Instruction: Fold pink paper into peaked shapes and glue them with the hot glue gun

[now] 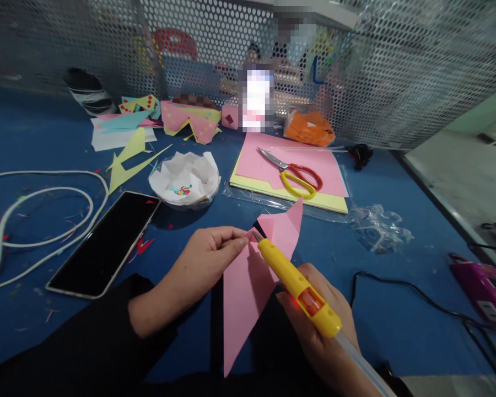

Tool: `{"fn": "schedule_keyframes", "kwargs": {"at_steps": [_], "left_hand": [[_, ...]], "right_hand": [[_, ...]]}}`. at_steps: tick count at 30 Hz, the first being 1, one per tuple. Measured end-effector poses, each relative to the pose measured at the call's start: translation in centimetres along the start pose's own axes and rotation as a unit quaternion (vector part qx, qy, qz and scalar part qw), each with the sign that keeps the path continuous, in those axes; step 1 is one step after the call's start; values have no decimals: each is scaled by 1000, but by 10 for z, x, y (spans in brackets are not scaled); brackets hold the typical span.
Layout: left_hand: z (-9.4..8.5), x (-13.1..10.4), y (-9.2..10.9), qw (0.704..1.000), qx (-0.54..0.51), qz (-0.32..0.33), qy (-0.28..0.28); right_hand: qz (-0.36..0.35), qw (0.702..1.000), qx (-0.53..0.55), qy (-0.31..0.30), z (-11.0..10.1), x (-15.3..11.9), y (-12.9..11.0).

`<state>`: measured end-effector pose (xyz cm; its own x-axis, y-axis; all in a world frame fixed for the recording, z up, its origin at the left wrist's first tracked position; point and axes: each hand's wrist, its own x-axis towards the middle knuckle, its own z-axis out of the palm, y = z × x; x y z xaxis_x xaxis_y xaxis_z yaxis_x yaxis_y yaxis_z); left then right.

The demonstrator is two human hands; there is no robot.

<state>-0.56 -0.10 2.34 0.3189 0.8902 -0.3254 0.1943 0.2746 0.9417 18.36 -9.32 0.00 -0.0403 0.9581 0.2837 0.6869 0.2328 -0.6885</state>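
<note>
My left hand [204, 256] pinches the upper edge of a cut piece of pink paper [248, 286] between thumb and fingers. The paper has a long point hanging down toward me and another rising at the upper right. In my right hand [320, 314] is a yellow hot glue gun [291, 278], with a clear glue stick [364, 361] running out of its back end. Its metal nozzle meets or nearly meets the paper beside my left fingertips; I cannot tell which. A red light glows by my right fingers.
Scissors [291, 171] lie on pink and yellow paper sheets [240, 160]. A paper-lined bowl [186, 179], a dark-screened phone [107, 242] and a white cable [45, 190] are at the left. Paper glasses [190, 121] stand behind. Black cord [409, 284] and a purple device [483, 286] occupy the right.
</note>
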Motion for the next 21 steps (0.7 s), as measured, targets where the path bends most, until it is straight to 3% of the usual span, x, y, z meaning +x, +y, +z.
{"fn": "schedule_keyframes", "kwargs": {"at_steps": [21], "left_hand": [[0,-2,1,999,25,28,1]], "right_hand": [[-14,1000,-18,2,0,-3,3]]}}
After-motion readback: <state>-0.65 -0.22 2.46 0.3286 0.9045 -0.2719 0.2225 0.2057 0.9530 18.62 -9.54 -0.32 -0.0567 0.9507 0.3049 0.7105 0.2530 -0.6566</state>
